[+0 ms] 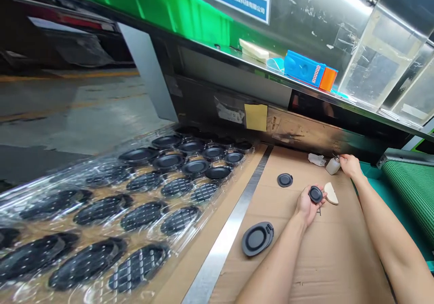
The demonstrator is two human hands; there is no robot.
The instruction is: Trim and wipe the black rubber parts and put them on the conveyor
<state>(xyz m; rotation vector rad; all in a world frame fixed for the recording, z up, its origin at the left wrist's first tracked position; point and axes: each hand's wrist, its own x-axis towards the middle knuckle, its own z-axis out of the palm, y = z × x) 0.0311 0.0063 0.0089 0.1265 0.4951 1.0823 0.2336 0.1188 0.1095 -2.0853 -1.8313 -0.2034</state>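
Observation:
My left hand (pixel 307 207) is closed around a small black round plastic part (pixel 315 194), its dished face turned up. At the back of the cardboard, the fingers of my right hand (pixel 351 165) grip a small whitish bottle (pixel 332 165) near its top. Close beside my left fingers lies a cream half-round pad (pixel 331 194). Another black round part (pixel 285 180) rests on the cardboard to the left. Nearer to me sits a larger pair of overlapping black round parts (pixel 257 239). Crumpled white tissue (pixel 316 159) is beside the bottle.
Clear plastic trays (pixel 176 245) with several black round parts in their pockets fill the left. A metal strip (pixel 233 222) crosses the cardboard (pixel 325 254). On the right is a green conveyor belt (pixel 412 186). A shelf overhead bears a blue and orange box (pixel 308 70).

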